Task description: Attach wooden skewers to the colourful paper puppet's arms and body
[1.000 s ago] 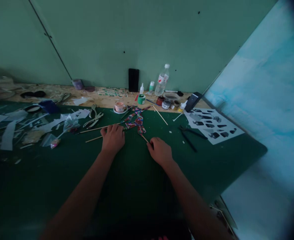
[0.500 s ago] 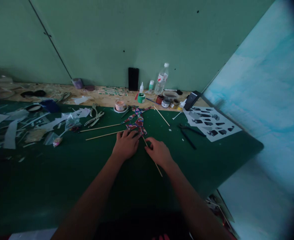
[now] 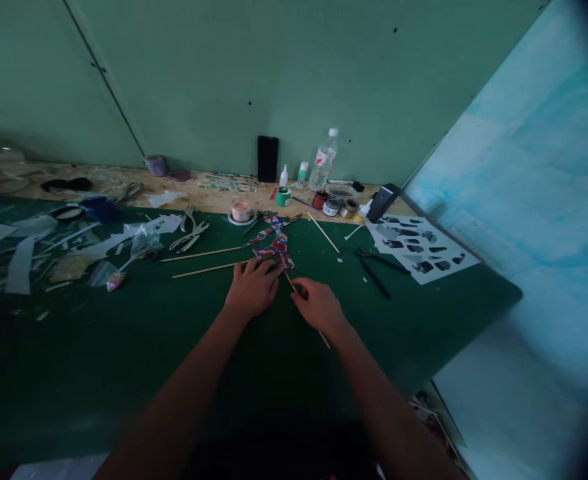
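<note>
A colourful patterned cut-out figure [image 3: 278,243] lies on the green table mat, with thin wooden sticks at its parts. My left hand [image 3: 253,288] rests on its lower end, palm down, fingertips pressing near the inner end of a stick [image 3: 201,271]. My right hand [image 3: 317,303] pinches another stick [image 3: 325,340], which runs from the figure's lower right corner down under the palm. Two more sticks lie close by, one pointing left [image 3: 201,255], one loose at the upper right [image 3: 324,232].
Pliers [image 3: 189,237] and plastic scraps [image 3: 147,243] lie left. Black-handled pliers [image 3: 377,273] and a printed sheet [image 3: 424,250] are right. Along the back stand an orange pot [image 3: 241,212], a green jar [image 3: 283,197], a bottle [image 3: 324,160], a phone [image 3: 267,159] and a black box [image 3: 384,202].
The near end of the stick in my right hand has swung slightly right, and that hand has shifted a little. My left hand stays on the figure.
</note>
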Demonstrator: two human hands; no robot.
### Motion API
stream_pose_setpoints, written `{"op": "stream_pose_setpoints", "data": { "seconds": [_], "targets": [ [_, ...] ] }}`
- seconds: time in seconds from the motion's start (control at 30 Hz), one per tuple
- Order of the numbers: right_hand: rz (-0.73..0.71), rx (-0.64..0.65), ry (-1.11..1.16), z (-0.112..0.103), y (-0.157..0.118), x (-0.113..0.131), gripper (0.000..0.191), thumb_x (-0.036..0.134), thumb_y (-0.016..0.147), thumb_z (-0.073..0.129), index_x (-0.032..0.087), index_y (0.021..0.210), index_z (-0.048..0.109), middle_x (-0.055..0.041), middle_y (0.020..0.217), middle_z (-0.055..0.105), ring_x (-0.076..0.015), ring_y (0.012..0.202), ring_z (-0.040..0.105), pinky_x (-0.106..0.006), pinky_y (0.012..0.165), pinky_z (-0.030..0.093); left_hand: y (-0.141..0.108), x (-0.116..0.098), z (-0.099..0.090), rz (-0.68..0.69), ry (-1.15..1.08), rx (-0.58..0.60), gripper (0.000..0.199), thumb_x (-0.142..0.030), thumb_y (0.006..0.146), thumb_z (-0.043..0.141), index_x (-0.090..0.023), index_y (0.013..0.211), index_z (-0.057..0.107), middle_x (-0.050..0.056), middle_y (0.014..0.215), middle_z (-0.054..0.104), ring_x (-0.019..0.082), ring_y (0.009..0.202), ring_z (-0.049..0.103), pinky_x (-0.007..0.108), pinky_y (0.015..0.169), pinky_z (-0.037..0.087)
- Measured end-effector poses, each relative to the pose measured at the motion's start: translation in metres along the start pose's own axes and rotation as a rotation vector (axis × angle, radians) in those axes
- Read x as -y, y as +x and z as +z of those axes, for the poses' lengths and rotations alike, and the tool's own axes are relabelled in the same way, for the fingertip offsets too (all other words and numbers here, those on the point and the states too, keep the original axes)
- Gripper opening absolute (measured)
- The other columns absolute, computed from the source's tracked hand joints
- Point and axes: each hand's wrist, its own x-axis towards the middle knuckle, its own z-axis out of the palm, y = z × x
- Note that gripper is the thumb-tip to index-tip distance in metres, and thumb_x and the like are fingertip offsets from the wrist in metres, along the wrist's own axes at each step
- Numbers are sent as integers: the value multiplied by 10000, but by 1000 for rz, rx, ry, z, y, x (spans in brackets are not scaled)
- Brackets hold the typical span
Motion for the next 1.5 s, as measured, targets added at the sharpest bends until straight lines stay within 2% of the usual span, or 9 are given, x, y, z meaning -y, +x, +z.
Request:
{"op": "stream_pose_setpoints", "data": {
  "seconds": [0.2, 0.27, 0.37, 0.43, 0.6, 0.77, 0.97, 1.2, 1.5],
  "targets": [
    [20, -7, 70, 1, 2, -5, 299, 329, 822, 590, 278, 1109, 656, 3, 782, 673, -155, 696, 600, -252, 581, 361, 0, -1, -5, -54, -11, -22, 377, -293, 895, 457, -300, 1256, 566, 60, 1306, 562, 294, 1183, 453, 495, 947, 333],
    [19, -28, 95, 2, 1, -7, 294, 345, 813, 599, 283, 1090, 673, 5, 759, 671, -155, 678, 595, -255, 569, 354, -1, 1, -7, -187, 11, -93, 409, -264, 892, 436, -236, 1289, 532, 115, 1320, 534, 321, 1189, 442, 529, 950, 315],
    [-4, -68, 165, 3, -1, -12, 293, 375, 796, 616, 256, 1052, 696, -2, 718, 658, -157, 646, 587, -262, 565, 368, -3, 6, -6, -511, 38, -254, 433, -220, 868, 420, -167, 1287, 512, 170, 1334, 492, 361, 1209, 412, 565, 937, 306],
    [-28, -108, 239, 4, -1, -17, 308, 401, 810, 596, 222, 1039, 697, -15, 719, 656, -163, 646, 588, -270, 578, 396, -4, 10, -1, -638, 40, -278, 436, -215, 840, 443, -161, 1266, 525, 167, 1336, 486, 356, 1208, 411, 554, 924, 326],
    [-87, -204, 476, 9, 0, -32, 267, 398, 832, 561, 181, 901, 701, -46, 791, 678, -169, 708, 607, -270, 621, 444, -1, 16, 9, -636, 79, -211, 291, -240, 843, 457, -208, 1060, 648, 115, 1232, 554, 304, 1168, 439, 551, 990, 266],
    [-90, -262, 724, 13, 0, -46, 277, 429, 830, 565, 173, 857, 667, 13, 611, 557, -105, 497, 487, -227, 455, 360, -1, 12, 8, -626, 99, -203, 219, -237, 845, 454, -207, 900, 664, 102, 1094, 585, 288, 1094, 470, 546, 976, 273],
    [-104, -282, 943, 11, -2, -49, 260, 425, 823, 581, 168, 826, 620, 52, 574, 474, -65, 421, 405, -209, 395, 288, -2, 6, 5, -594, 123, -203, 208, -266, 825, 467, -189, 865, 656, 110, 1046, 586, 291, 1061, 483, 563, 977, 262],
    [-85, -251, 1043, 16, 1, -48, 245, 408, 754, 660, 165, 756, 631, 72, 478, 421, -62, 408, 352, -201, 384, 234, -1, 5, 4, -602, 132, -195, 316, -403, 821, 463, -166, 868, 667, 143, 1073, 581, 328, 1077, 474, 583, 959, 271],
    [-70, -245, 1094, 15, 6, -49, 190, 342, 716, 661, 162, 769, 634, 100, 375, 362, -52, 341, 272, -206, 363, 168, -1, 7, 6, -572, 127, -215, 337, -397, 834, 444, -151, 896, 666, 155, 1084, 581, 334, 1070, 481, 587, 944, 286]
  ]
}}
